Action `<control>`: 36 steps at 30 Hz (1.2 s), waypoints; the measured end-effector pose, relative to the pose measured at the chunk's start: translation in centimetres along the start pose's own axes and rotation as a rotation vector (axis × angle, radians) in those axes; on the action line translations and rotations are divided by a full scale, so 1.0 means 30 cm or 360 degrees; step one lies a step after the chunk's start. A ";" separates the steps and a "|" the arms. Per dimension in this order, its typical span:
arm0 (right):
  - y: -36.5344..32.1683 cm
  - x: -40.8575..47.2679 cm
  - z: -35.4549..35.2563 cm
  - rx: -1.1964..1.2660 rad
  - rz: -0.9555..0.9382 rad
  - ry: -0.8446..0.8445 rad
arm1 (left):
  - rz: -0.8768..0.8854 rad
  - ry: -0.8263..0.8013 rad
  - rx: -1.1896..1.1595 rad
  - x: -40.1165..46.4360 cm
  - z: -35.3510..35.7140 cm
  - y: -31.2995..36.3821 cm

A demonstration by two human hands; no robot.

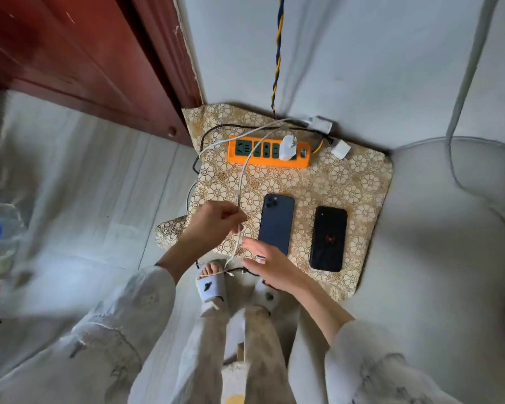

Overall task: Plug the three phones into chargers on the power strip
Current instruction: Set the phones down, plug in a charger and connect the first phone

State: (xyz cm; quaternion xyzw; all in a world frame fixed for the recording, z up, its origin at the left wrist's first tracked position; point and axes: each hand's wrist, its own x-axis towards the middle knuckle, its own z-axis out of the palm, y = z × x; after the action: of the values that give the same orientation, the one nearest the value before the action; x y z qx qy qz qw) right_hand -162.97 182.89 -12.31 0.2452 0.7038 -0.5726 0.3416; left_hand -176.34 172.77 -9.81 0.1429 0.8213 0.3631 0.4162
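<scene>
Phones: the blue one and black one lie face down on the patterned cloth below the orange power strip; my left hand pinches the white cable to feed its end toward my open, empty right hand

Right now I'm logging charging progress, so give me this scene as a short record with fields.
surface: floral gold cloth mat
strip: orange power strip, one white charger adapter plugged in
loose adapters: two white, beside the strip
phones visible: dark blue phone, black phone, both face down, unplugged
left hand: fingers pinching white cable
right hand: open, by the blue phone
</scene>
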 end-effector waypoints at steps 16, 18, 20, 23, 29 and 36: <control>-0.157 -0.221 -0.188 0.0946 -0.0409 0.0456 | -0.0244 -0.0233 -0.0467 -0.274 0.118 0.055; -0.191 -0.245 -0.218 0.1001 -0.0443 0.0529 | -0.0179 -0.0309 -0.0227 -0.307 0.160 0.081; -0.203 -0.255 -0.230 0.1016 -0.0427 0.0633 | -0.0177 -0.0176 -0.0321 -0.306 0.160 0.118; -0.179 -0.264 -0.211 0.0959 -0.0284 0.0536 | -0.0114 -0.0036 -0.0614 -0.299 0.103 0.156; -0.100 -0.308 -0.004 0.0489 -0.0193 0.0011 | -0.0047 0.0256 -0.1265 -0.277 -0.056 0.223; -0.045 -0.342 -0.019 -0.0078 -0.0255 0.0627 | -0.0029 0.0465 -0.1785 -0.275 -0.169 0.187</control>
State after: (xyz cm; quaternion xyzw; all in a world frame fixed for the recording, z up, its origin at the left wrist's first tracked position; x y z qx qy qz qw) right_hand -157.44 183.62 -3.57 0.2872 0.7880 -0.5215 0.1568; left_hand -175.64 169.83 0.97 -0.1581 0.5535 0.7551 0.3137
